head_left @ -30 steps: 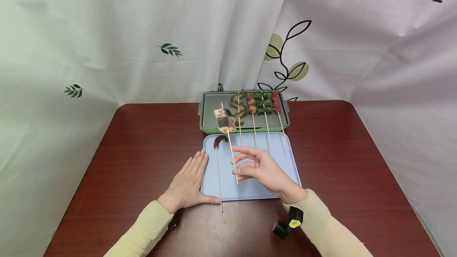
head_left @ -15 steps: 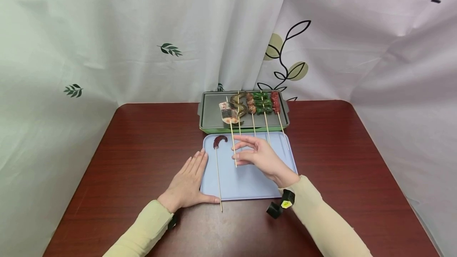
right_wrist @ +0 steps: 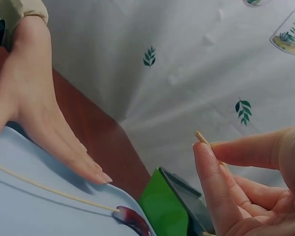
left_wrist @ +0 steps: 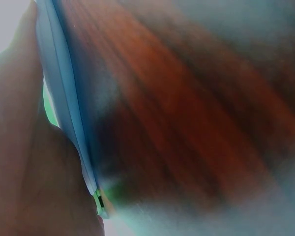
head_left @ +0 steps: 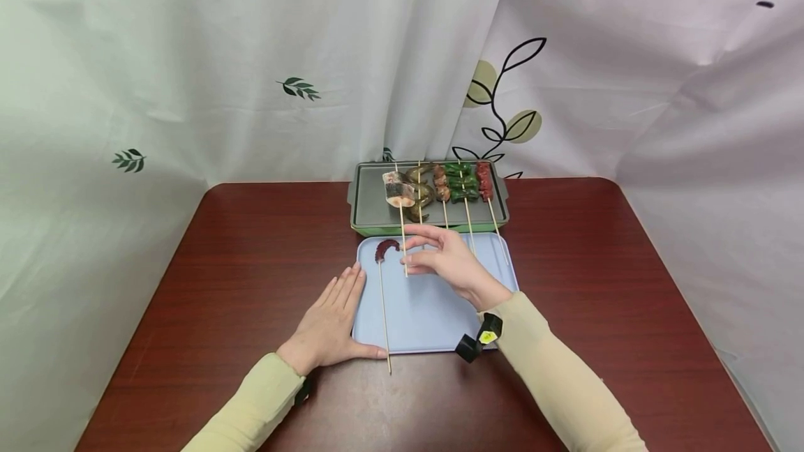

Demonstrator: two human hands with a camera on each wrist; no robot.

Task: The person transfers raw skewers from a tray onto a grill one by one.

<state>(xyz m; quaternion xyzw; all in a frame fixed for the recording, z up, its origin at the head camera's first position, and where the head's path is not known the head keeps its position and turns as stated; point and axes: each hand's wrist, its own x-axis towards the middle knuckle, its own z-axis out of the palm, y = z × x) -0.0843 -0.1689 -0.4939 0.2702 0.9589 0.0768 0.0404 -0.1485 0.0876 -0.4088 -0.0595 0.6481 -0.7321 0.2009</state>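
My right hand point(head_left: 442, 257) pinches the lower part of a wooden skewer threaded with chunks of fish point(head_left: 398, 190), silvery skin and pale flesh. In the head view the fish overlaps the left part of the grill plate point(head_left: 369, 204), beside a shrimp skewer point(head_left: 422, 194). The stick's butt end point(right_wrist: 200, 137) pokes out between thumb and fingers in the right wrist view. My left hand point(head_left: 326, 319) lies with straight fingers along the left edge of the pale blue tray point(head_left: 440, 323). A dark red tentacle skewer point(head_left: 384, 250) lies on that tray, its stick close to my left thumb tip.
Right of the shrimp, the plate bears a brown meat skewer point(head_left: 442, 183), a green pepper skewer point(head_left: 463, 183) and a red meat skewer point(head_left: 484, 181), sticks reaching over the tray. The reddish-brown table point(head_left: 251, 257) surrounds both; a white curtain point(head_left: 251, 54) stands behind.
My right hand has moved forward and slightly left with the fish skewer, bringing the fish from the plate's front edge farther over the plate. My left hand has stayed in place.
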